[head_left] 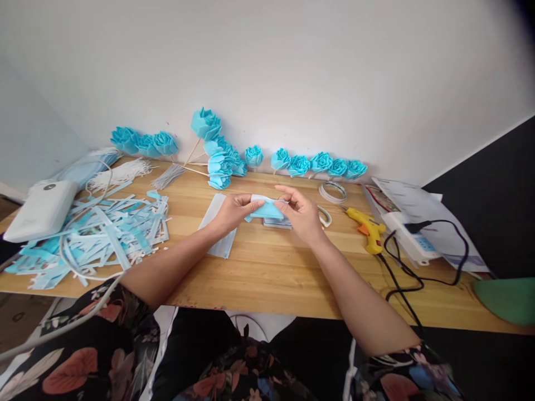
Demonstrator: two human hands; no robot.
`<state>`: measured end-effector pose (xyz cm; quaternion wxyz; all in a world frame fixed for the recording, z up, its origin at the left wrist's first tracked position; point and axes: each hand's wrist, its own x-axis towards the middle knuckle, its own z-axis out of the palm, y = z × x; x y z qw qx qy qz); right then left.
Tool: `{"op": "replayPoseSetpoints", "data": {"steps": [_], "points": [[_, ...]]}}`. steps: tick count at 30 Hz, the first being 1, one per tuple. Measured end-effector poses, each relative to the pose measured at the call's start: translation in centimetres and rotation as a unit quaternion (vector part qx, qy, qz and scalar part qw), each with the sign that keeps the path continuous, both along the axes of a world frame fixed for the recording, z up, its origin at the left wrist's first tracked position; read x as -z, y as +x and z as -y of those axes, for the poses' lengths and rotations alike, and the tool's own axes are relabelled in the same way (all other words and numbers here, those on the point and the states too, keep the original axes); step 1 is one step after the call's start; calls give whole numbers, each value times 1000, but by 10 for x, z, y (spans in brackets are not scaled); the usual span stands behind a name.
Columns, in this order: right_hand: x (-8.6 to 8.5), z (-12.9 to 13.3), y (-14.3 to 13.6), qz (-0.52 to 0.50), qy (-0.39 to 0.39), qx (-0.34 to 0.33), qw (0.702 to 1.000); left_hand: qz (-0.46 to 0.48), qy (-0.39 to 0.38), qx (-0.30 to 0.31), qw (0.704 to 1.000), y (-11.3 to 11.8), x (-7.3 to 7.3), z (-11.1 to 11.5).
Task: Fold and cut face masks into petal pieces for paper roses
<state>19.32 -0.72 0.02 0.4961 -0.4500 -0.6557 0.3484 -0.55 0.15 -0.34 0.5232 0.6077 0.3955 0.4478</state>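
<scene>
My left hand [234, 213] and my right hand [304, 216] pinch a small folded piece of blue mask fabric [268, 210] between thumbs and fingers. The fabric shows a white layer along its upper edge. Just under it on the table lies a small stack of cut pieces [277, 223], partly hidden by my hands. A flat light-blue face mask [224, 247] lies partly beneath my left wrist. Beside my right hand shows a pale curved loop [325, 216], perhaps a scissors handle; the rest of it is hidden.
Blue fabric flowers [298, 165] on sticks line the wall. A heap of cut strips [112, 228] and a white device [44, 209] with a cable are at left. Tape roll [333, 192], yellow glue gun [368, 228], power strip [418, 243] and black cords are at right.
</scene>
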Motion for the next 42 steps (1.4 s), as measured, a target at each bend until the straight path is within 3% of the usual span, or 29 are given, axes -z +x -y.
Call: {"op": "replayPoseSetpoints", "data": {"steps": [9,15,20,34,36,38,42], "points": [[1,-1,0,6,6,2,1000,-9,1,-25,1000,1,-5,3],[0,-1,-1,1,5,3,1000,55,-11,-14,998,4,-3,2],[3,-2,-1,0,4,3,1000,12,-4,-18,1000,2,0,1],[3,-2,0,9,11,12,1000,-1,1,-36,999,2,-2,3],[4,-1,-1,26,24,15,999,-27,40,-43,998,2,-3,3],[4,0,-2,56,48,16,997,-77,126,-54,988,2,-5,3],[3,3,-6,125,96,12,987,-180,292,-44,938,3,-8,6]]}}
